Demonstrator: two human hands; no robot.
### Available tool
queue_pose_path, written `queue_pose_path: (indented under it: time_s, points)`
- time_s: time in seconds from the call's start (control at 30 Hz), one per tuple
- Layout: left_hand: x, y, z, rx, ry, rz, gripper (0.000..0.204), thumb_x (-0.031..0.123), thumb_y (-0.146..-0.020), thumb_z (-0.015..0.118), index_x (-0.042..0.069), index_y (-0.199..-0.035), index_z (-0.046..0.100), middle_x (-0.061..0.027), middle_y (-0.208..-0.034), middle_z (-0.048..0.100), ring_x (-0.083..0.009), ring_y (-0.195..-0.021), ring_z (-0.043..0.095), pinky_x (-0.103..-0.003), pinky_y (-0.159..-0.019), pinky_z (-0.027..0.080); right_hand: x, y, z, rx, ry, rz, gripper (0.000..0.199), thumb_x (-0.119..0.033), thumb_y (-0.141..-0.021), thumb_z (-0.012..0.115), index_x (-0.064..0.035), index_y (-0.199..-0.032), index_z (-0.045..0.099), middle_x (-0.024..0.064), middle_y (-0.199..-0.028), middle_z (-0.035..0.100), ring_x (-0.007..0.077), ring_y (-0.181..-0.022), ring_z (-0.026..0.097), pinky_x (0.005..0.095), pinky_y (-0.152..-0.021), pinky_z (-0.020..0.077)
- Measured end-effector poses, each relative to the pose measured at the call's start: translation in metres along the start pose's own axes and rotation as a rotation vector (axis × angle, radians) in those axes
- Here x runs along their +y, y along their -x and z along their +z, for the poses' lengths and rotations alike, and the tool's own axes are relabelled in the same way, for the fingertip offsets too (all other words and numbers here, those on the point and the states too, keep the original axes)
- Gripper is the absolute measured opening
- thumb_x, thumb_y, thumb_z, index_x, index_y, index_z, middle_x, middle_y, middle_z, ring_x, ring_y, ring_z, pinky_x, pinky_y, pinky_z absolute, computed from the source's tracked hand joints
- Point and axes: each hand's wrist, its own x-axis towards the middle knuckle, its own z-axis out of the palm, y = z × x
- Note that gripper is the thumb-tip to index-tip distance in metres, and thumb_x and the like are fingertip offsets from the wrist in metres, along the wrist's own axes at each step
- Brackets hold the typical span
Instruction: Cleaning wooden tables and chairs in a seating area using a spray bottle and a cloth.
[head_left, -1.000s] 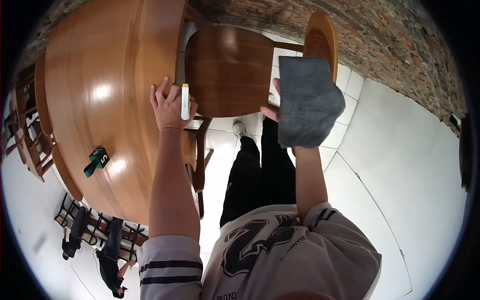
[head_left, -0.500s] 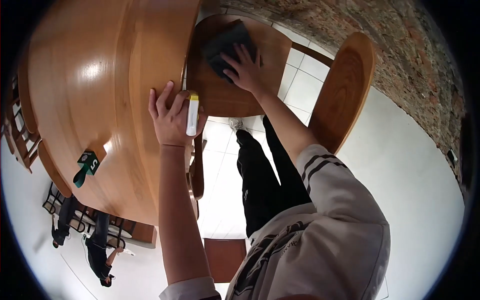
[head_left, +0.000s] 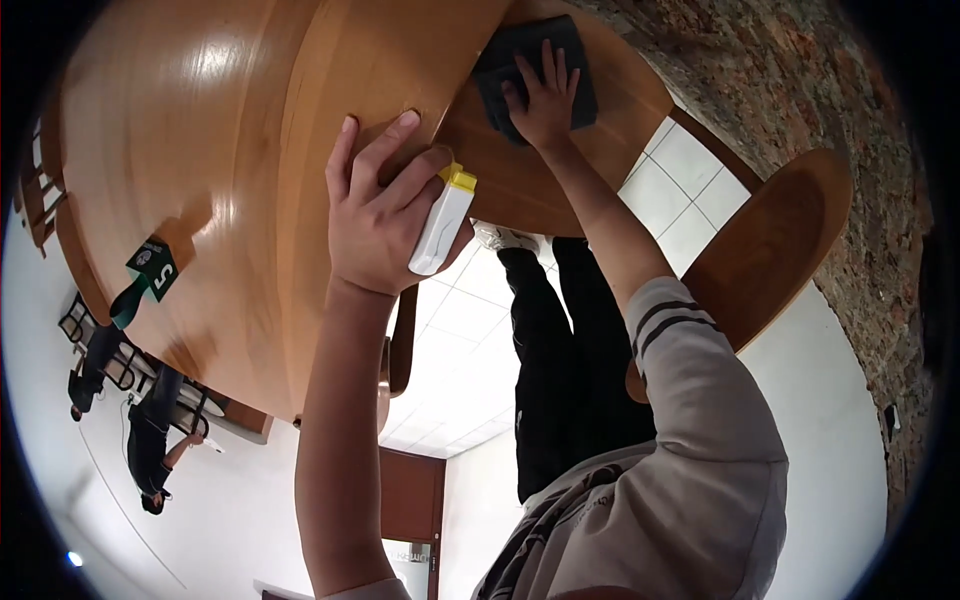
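My right hand (head_left: 545, 105) lies with fingers spread on a folded dark grey cloth (head_left: 505, 65), pressing it to a wooden chair seat (head_left: 590, 190). At the near edge of the wooden table (head_left: 270, 190), my left hand (head_left: 385, 215) rests its fingertips on the tabletop. Between its thumb side and palm it grips what looks like a spray bottle (head_left: 440, 232), its white top ending in a yellow tip. The rest of the bottle is hidden behind the hand.
A dark green cube-shaped marker with a handle (head_left: 150, 270) stands on the table. The chair's rounded backrest (head_left: 770, 240) rises at right, beside a rough stone-like wall (head_left: 850, 110). More chairs line the table's left side. Two people (head_left: 150, 440) are farther off at lower left.
The cloth has shifted and turned on the seat under my right hand, whose fingers now point more directly away from me. My left hand still holds the bottle. The whole view has tilted.
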Motion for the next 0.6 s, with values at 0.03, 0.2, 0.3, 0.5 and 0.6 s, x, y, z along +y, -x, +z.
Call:
queue_pose_path:
  time_s: [0.03,0.2,0.3,0.5,0.6]
  points:
    - [0.000,-0.001,0.002,0.008,-0.005,0.005,0.024,0.038,-0.074,0.074,0.016,-0.084,0.073,0.0077,-0.112,0.066,-0.0214,-0.134,0.048,-0.057,-0.119,0.029,0.009,0.004,-0.008,-0.052,-0.035,-0.057,0.035,-0.027,-0.095,0.062,-0.0198,-0.130,0.063,0.0129,-0.154,0.044,0.0356,-0.147,0.035,0.0654,-0.116,0.0228]
    - [0.001,-0.006,0.007,0.045,-0.015,0.026,0.025,0.039,-0.076,0.073,0.016,-0.086,0.074,0.0074,-0.112,0.066,-0.0218,-0.133,0.049,-0.056,-0.118,0.030,0.039,0.054,-0.037,-0.298,-0.156,-0.276,0.030,-0.020,-0.092,0.067,-0.0134,-0.121,0.064,0.0135,-0.145,0.053,0.0360,-0.141,0.044,0.0619,-0.115,0.0296]
    - [0.001,-0.005,0.004,0.047,-0.028,0.030,0.025,0.039,-0.076,0.073,0.016,-0.087,0.074,0.0073,-0.111,0.066,-0.0219,-0.133,0.049,-0.056,-0.118,0.030,0.026,0.052,-0.043,-0.347,-0.309,-0.358,0.029,-0.019,-0.091,0.068,-0.0105,-0.119,0.064,0.0136,-0.140,0.057,0.0352,-0.136,0.049,0.0596,-0.114,0.0329]
    - [0.002,-0.005,0.004,0.063,-0.017,0.036,0.025,0.038,-0.075,0.074,0.016,-0.086,0.074,0.0073,-0.111,0.067,-0.0217,-0.132,0.051,-0.056,-0.117,0.031,0.029,0.003,-0.032,-0.119,-0.081,-0.279,0.033,-0.024,-0.093,0.067,-0.0105,-0.123,0.064,0.0117,-0.145,0.055,0.0321,-0.138,0.048,0.0585,-0.115,0.0329]
    - [0.003,-0.006,0.006,0.064,-0.005,0.032,0.025,0.038,-0.074,0.075,0.016,-0.086,0.074,0.0075,-0.110,0.067,-0.0215,-0.132,0.051,-0.056,-0.117,0.032,0.028,-0.011,-0.021,-0.274,0.028,-0.435,0.045,-0.039,-0.095,0.063,-0.0202,-0.136,0.060,0.0092,-0.156,0.043,0.0347,-0.145,0.038,0.0663,-0.115,0.0269]
